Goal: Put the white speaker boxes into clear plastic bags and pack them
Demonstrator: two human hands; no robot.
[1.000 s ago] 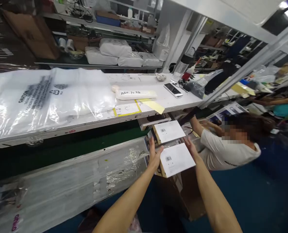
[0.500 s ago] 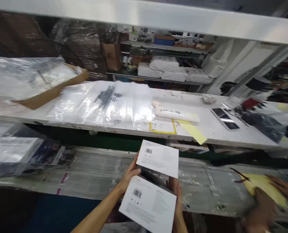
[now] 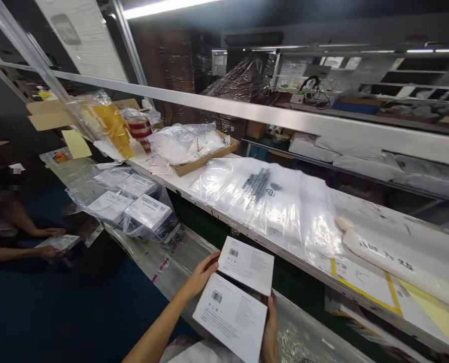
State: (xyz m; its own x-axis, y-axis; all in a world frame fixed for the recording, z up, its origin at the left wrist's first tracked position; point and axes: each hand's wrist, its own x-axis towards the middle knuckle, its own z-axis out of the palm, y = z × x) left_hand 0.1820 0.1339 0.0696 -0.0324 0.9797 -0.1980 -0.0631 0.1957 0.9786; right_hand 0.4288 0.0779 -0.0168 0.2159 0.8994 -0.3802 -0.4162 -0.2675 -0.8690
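Note:
Two white printed boxes, a farther box (image 3: 247, 263) and a nearer box (image 3: 232, 316), lie side by side between my hands with barcodes and small print facing up. My left hand (image 3: 200, 276) is closed on their left side, its thumb near the gap between them. Along the right side, my right hand (image 3: 270, 322) grips them, with most of its fingers hidden behind the boxes. Both boxes are held above the grey bench (image 3: 296, 333). To the left, a clear plastic bag (image 3: 164, 201) holds several similar white boxes.
Clear printed plastic bags (image 3: 262, 191) lie on the white shelf (image 3: 364, 206) ahead. A cardboard tray (image 3: 205, 156) holds more plastic. A white wrapped roll (image 3: 383, 254) with handwriting lies on the right. A metal bar (image 3: 247, 103) crosses above. At far left another person's hands (image 3: 50, 247) hold a box.
The view has swung left, bringing the bagged boxes and another person into sight. Both boxes stay in my hands, and the gap between them has narrowed. The hands on yellow paper have left view.

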